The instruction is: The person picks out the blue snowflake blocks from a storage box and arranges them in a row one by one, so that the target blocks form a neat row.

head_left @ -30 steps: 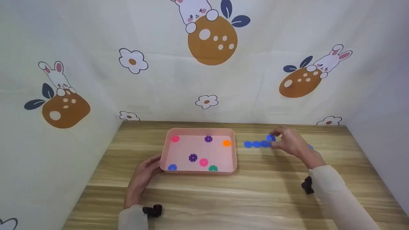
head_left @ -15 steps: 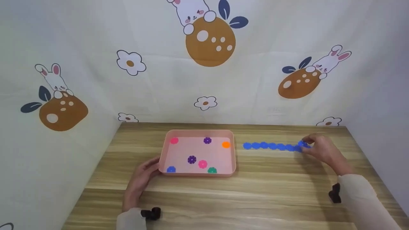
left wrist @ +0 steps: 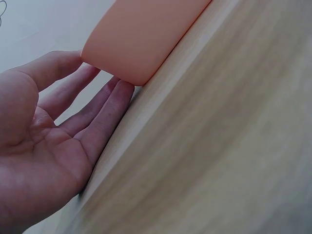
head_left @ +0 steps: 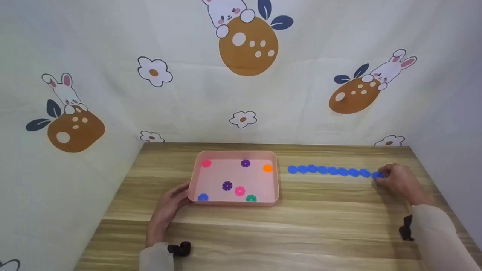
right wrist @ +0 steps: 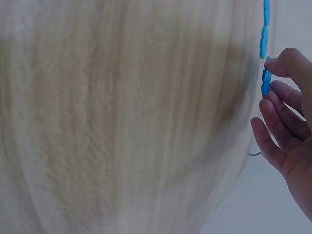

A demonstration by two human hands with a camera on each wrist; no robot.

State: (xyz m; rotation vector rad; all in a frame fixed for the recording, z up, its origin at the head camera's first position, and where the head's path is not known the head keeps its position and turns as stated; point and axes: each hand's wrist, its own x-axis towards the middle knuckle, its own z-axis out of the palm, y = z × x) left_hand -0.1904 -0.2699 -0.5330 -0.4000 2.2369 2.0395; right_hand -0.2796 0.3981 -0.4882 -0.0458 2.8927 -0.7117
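Note:
My right hand (head_left: 403,182) pinches a blue flower-shaped plastic disc (right wrist: 265,87) between thumb and finger, low over the table at the right end of a row. That row of blue flower-shaped discs (head_left: 332,171) runs from beside the tray toward the hand, most of them touching or overlapping. A small gap parts the pinched disc from its neighbour in the right wrist view. My left hand (head_left: 165,212) touches the near left corner of a pink tray (head_left: 233,203), its fingertips against the outer wall and rim, fingers relaxed and fairly straight.
Inside the tray lie scattered flower discs: pink (head_left: 240,191), purple (head_left: 227,186), green (head_left: 251,198), blue (head_left: 203,197) and an orange one (head_left: 267,168). The wooden table (head_left: 286,233) meets patterned cloth walls (head_left: 196,101) at the back and sides.
My right hand has travelled right along the blue row, from over its middle to its right end, and has come down close to the table. The left hand stays at the tray.

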